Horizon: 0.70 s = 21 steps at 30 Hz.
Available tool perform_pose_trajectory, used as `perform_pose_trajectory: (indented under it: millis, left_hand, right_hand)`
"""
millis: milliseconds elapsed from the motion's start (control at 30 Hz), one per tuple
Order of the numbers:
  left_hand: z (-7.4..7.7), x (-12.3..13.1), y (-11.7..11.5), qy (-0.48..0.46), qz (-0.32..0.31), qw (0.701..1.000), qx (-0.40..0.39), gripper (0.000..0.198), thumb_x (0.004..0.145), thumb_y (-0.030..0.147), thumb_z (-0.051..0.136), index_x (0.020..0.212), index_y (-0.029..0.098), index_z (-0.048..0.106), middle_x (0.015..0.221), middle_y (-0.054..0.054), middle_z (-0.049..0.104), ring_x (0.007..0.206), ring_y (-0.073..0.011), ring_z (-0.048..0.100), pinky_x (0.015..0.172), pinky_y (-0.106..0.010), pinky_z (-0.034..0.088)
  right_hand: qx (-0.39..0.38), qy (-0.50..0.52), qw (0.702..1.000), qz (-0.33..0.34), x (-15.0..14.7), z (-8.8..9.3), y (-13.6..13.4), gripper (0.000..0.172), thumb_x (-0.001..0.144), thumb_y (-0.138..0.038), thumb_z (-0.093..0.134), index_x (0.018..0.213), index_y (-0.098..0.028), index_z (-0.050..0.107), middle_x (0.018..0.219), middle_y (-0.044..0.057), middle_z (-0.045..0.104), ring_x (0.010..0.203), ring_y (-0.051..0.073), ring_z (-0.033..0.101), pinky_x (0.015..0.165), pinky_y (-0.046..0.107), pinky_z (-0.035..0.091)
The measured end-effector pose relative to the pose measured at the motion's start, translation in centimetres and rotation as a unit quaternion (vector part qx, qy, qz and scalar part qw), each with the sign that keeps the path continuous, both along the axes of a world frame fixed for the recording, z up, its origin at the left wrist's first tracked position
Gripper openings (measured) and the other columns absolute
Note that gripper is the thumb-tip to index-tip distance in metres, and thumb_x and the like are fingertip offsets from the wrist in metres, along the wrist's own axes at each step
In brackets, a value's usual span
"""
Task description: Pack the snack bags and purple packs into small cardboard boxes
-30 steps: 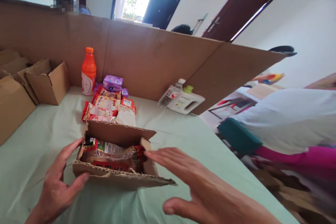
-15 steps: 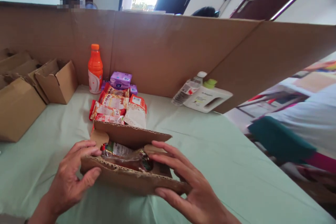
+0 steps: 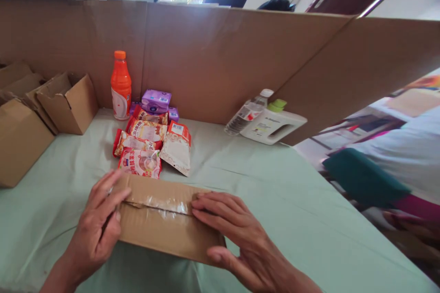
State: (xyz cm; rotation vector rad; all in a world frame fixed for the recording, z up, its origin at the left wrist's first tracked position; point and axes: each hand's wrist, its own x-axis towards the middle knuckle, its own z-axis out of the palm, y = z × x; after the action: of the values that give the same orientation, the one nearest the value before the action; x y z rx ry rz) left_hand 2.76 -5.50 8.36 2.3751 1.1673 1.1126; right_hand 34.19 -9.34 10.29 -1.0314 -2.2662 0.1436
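Observation:
A brown cardboard box point(image 3: 165, 229) lies on the green cloth in front of me, its top flaps folded down and meeting at a seam with shiny tape; its contents are hidden. My left hand point(image 3: 99, 219) grips the box's left end, fingers on the top edge and thumb at the side. On the right end, my right hand point(image 3: 237, 229) rests with its fingers spread over the flap and its thumb at the front edge. Just behind the box are a pink snack bag point(image 3: 140, 162), red snack packets point(image 3: 147, 131) and a white-and-orange pouch point(image 3: 177, 149).
An orange bottle point(image 3: 121, 84) and purple packs point(image 3: 156, 100) stand behind the snacks. Open cardboard boxes point(image 3: 77, 105) are at the left. A clear bottle point(image 3: 245, 116) and a white jug point(image 3: 275, 126) lean by the cardboard wall point(image 3: 199, 59). A person's sleeve point(image 3: 405, 146) shows right.
The box's flaps have folded down over its contents. Both hands stay at its ends, and the pink snack bag behind it now shows more fully.

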Motion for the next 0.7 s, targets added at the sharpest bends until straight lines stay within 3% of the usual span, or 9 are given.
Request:
perform_pose_trajectory:
  millis: [133, 267, 333, 467, 533, 633, 700]
  left_hand:
    - [-0.5, 0.0, 0.4, -0.034, -0.022, 0.999, -0.013, 0.041, 0.094, 0.011, 0.042, 0.127, 0.027, 0.060, 0.151, -0.004, 0.051, 0.147, -0.0279, 0.037, 0.117, -0.050, 0.040]
    - [-0.5, 0.1, 0.7, -0.040, -0.011, 0.999, -0.005, 0.040, 0.093, 0.013, 0.044, 0.125, 0.028, 0.064, 0.148, -0.003, 0.055, 0.144, -0.0281, 0.042, 0.115, -0.050, 0.042]
    - [-0.5, -0.1, 0.8, -0.038, -0.008, 0.999, -0.001, 0.041, 0.093, 0.014, 0.044, 0.125, 0.029, 0.064, 0.148, -0.002, 0.055, 0.143, -0.0279, 0.043, 0.115, -0.049, 0.043]
    - [-0.9, -0.5, 1.2, -0.034, -0.010, 0.999, 0.018, 0.041, 0.093, 0.017, 0.045, 0.127, 0.030, 0.064, 0.149, 0.000, 0.053, 0.143, -0.0261, 0.043, 0.120, -0.047, 0.037]
    - [-1.2, 0.1, 1.2, -0.036, -0.012, 0.999, 0.030, 0.040, 0.093, 0.018, 0.045, 0.127, 0.031, 0.063, 0.150, 0.001, 0.052, 0.143, -0.0245, 0.043, 0.122, -0.045, 0.035]
    - [-1.5, 2.4, 0.5, -0.013, -0.045, 0.998, 0.043, 0.044, 0.094, 0.019, 0.047, 0.133, 0.034, 0.059, 0.153, 0.002, 0.049, 0.143, -0.0245, 0.045, 0.119, -0.043, 0.040]
    - [-1.7, 4.9, -0.6, 0.010, -0.076, 0.997, 0.031, 0.048, 0.095, 0.024, 0.049, 0.141, 0.036, 0.053, 0.159, 0.000, 0.042, 0.143, -0.0274, 0.045, 0.112, -0.043, 0.048]
  right_hand:
    - [-0.034, -0.068, 0.997, -0.003, -0.5, 1.3, 0.1, 0.056, 0.090, -0.064, 0.058, 0.118, -0.015, 0.065, 0.135, 0.021, 0.062, 0.129, 0.035, 0.055, 0.104, 0.053, 0.046]
    - [-0.115, -0.169, 0.979, 0.028, -1.9, 3.2, 1.7, 0.088, 0.080, -0.076, 0.061, 0.144, -0.017, 0.051, 0.154, 0.026, 0.040, 0.144, 0.043, 0.034, 0.111, 0.064, 0.033]
    - [-0.161, -0.206, 0.964, 0.054, -2.9, 3.9, 2.7, 0.097, 0.074, -0.075, 0.068, 0.152, -0.023, 0.043, 0.156, 0.025, 0.035, 0.144, 0.046, 0.032, 0.111, 0.066, 0.030]
    - [-0.167, -0.220, 0.959, 0.066, -3.5, 4.6, 3.5, 0.095, 0.072, -0.057, 0.077, 0.155, -0.031, 0.038, 0.162, 0.021, 0.024, 0.140, 0.044, 0.036, 0.108, 0.062, 0.034]
    - [-0.157, -0.223, 0.960, 0.062, -2.9, 4.9, 2.9, 0.090, 0.075, -0.051, 0.076, 0.154, -0.032, 0.037, 0.160, 0.021, 0.028, 0.135, 0.042, 0.042, 0.103, 0.060, 0.038]
    - [-0.170, -0.220, 0.960, 0.042, -0.7, 5.2, 0.4, 0.088, 0.074, -0.047, 0.076, 0.153, -0.032, 0.040, 0.153, 0.020, 0.039, 0.131, 0.040, 0.047, 0.102, 0.059, 0.040]
    - [-0.193, -0.213, 0.958, -0.005, 1.7, 4.9, -2.1, 0.091, 0.070, -0.043, 0.079, 0.153, -0.032, 0.041, 0.155, 0.020, 0.039, 0.133, 0.041, 0.046, 0.105, 0.060, 0.039]
